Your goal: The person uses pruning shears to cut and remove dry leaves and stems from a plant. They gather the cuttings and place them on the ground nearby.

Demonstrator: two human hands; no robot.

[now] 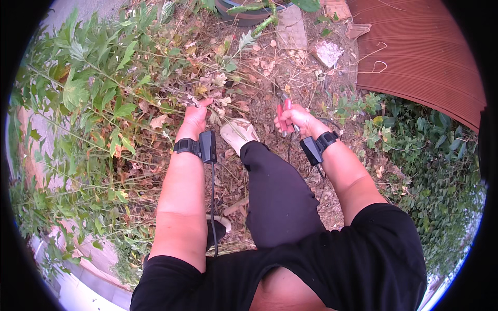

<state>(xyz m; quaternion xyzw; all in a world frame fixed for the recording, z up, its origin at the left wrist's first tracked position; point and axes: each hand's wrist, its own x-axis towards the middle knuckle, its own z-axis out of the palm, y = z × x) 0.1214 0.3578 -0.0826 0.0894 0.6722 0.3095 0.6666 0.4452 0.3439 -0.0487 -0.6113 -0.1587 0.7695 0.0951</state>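
My right hand [295,118] is closed around red-handled pruning shears [287,104], whose metal end points away from me towards the dry ground. To the left, my left hand [195,116] reaches in among withered leaves [220,79] and thin stems. Leaves cover part of its fingers, so whether it grips a stem cannot be made out. Tall leafy green plants [97,89] lean in from the left, their stems running towards that hand. Between and just below my hands is my light-coloured shoe [237,134], with a thin stem lying across it.
A dark plant pot [243,15] with green cactus-like stems stands at the top. Near it lie a flat slab [291,29] and a whitish stone chunk [328,53]. Brown ridged boards [420,50] curve along the upper right, above dense green foliage [435,155]. Cables trail from both wrist devices [208,147].
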